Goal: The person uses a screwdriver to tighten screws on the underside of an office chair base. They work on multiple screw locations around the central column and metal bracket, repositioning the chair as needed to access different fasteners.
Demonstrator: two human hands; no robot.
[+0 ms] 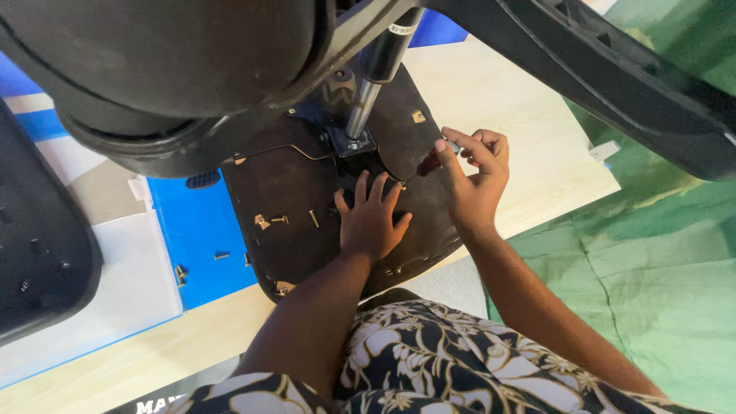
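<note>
A dark brown chair seat underside (284, 192) lies face up on a pale wooden board (498, 107). My left hand (372, 218) rests flat on it, fingers spread, just below the metal mounting plate (349, 142) where a gas cylinder (376, 77) rises. My right hand (475, 180) is closed on a screwdriver with a red handle (429, 162), its tip pointing toward the plate. Loose screws (280, 221) lie on the seat to the left of my left hand.
A black chair base with a large leg (613, 69) looms overhead. A black chair part (38, 238) sits at left on blue and white cardboard (199, 230). Green cloth (659, 261) covers the floor at right. More screws (180, 272) lie on the blue card.
</note>
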